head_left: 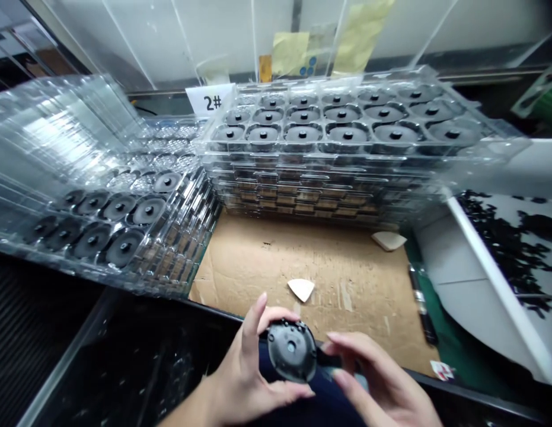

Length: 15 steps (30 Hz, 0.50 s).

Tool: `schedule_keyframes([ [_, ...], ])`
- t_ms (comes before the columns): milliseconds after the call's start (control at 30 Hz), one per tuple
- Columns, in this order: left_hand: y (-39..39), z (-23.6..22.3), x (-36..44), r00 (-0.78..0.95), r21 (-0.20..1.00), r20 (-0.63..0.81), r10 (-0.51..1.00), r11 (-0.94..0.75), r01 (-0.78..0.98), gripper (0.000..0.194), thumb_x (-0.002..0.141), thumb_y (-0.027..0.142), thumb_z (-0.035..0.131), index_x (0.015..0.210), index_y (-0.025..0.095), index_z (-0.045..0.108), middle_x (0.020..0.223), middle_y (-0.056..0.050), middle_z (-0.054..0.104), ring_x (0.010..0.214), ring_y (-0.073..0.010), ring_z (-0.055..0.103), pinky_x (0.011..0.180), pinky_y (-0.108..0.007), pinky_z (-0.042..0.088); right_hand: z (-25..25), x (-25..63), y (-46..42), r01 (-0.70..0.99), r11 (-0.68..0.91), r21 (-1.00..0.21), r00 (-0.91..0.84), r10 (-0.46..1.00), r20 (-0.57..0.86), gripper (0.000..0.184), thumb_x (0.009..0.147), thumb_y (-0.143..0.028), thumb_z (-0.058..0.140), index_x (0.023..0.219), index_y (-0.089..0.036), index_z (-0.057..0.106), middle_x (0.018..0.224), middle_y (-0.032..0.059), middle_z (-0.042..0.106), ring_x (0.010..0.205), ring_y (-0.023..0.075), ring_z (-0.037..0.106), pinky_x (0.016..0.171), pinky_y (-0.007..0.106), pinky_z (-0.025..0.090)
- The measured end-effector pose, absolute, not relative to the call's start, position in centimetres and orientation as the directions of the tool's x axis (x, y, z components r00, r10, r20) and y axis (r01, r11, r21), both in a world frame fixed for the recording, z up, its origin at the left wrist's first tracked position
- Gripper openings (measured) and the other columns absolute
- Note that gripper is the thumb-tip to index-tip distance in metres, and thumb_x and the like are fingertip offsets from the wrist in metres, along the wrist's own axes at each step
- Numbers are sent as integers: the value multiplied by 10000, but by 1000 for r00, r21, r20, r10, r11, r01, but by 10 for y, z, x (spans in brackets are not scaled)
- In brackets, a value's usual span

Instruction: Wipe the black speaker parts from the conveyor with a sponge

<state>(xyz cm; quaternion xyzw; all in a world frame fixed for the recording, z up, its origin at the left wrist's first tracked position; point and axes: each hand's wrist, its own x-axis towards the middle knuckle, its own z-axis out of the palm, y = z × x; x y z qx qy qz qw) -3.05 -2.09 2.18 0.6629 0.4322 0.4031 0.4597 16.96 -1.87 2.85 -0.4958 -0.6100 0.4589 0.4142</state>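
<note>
Evidently the left hand (246, 370) does the holding: its thumb presses the lower rim of the dark round part (297, 359), other fingers brace the upper edge, and the forefinger stands raised, off to the side. The part is thus framed between those fingers, tilted, its studded face turned up towards the wearer. Just beside its right edge, the right hand (382, 373) has thumb and forefinger parted at the tips; whether they touch the rim or hide something small, I cannot tell (the blur is worst there).

For steady handling, I would keep the left grip on the rim alone, leaving the central hole and small studs uncovered, and let the right fingertips work lightly from the side so the part does not twist. Beyond the left fingertips, a white wedge-shaped pad (301, 289) lies on the cardboard (249, 255); keeping the knuckles short of it seems wise. Farther ahead of both hands stands a stack of clear trays (276, 155).
</note>
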Motion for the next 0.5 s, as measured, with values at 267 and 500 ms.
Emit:
schedule_keyframes([
  [267,-29,19,-39,247,958,112,962,-171,231,1046,682,164,727,1415,306,-4,1189,-117,566,1075,-246,539,950,-368,389,26,154,-6,143,-77,-987,-365,922,-125,222,735,-289,691,956,-279,677,753,6,677,710,157,627,675,260,516],
  [500,-27,11,-38,398,997,-79,914,69,39,1147,572,365,798,1403,287,11,1058,-53,609,999,-226,567,979,-422,345,38,157,1,121,-347,-930,-551,755,-354,244,711,-388,709,883,-216,696,700,23,688,649,143,598,639,264,449],
])
